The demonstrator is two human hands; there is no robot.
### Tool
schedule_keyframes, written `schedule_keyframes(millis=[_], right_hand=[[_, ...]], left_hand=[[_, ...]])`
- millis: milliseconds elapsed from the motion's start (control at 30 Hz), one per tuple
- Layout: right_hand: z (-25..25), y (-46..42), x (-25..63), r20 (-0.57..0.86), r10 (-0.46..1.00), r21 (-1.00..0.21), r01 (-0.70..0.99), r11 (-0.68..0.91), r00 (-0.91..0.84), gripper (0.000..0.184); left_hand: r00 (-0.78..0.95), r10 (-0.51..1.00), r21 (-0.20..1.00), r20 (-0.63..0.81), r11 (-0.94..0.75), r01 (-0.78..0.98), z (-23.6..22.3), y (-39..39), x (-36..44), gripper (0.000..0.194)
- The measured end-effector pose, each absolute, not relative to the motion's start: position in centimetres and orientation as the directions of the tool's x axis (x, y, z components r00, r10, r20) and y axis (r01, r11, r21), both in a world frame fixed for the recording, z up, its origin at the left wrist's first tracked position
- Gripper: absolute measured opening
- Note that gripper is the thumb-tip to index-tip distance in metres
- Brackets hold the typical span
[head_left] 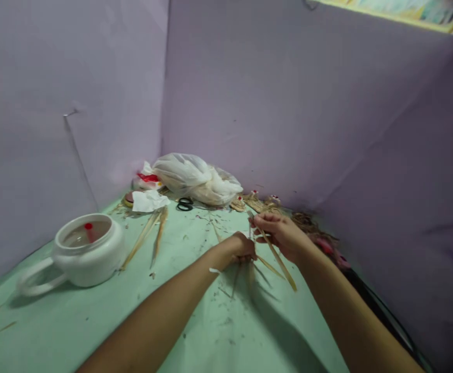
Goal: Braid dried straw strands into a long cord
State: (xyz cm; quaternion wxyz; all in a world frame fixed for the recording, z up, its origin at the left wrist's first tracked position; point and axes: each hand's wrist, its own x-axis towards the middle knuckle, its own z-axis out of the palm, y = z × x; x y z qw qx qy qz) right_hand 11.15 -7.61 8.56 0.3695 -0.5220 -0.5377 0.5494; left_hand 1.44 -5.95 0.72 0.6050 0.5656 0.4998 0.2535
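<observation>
My right hand [277, 233] is closed, thumb and fingers pinching a flat tan strip of dried plant fibre [283, 266] that slants down to the right. Close beside it, my left hand [242, 247] is curled shut around more thin fibre strips, and a pale loose end [271, 267] sticks out below. The exact grip inside the left fingers is hidden. Both hands are just above the pale green tabletop [195, 331]. Longer dried strips [143, 241] lie on the left side of the table.
A white mug-shaped pot [88, 264] with a red stick inside stands at left. Black-handled scissors [184, 204], white paper [150, 201] and a knotted plastic bag [197, 178] lie at the back. Small woven pieces [255, 202] and a brown fibre heap [308, 223] line the wall.
</observation>
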Motion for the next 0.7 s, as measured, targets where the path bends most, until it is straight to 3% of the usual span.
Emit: schedule_keyframes(millis=[233, 500, 700], right_hand=[[2.2, -9.9, 16.4, -0.325, 0.946, -0.946, 0.002, -0.325, -0.022, 0.012], [1.1, -9.1, 17.1, -0.308, 0.947, -0.950, -0.031, -0.312, -0.096, 0.015], [1.1, -9.3, 17.1, -0.252, 0.960, -0.965, 0.102, -0.240, -0.121, 0.026]], left_hand=[[0.244, 0.838, 0.808, -0.488, 0.327, 0.490, 1.8, -6.6, 1.5, 0.018], [0.264, 0.833, 0.803, -0.486, 0.306, 0.511, 1.3, -6.3, 1.4, 0.013], [0.278, 0.839, 0.826, -0.468, 0.302, 0.476, 1.9, -6.6, 1.5, 0.016]])
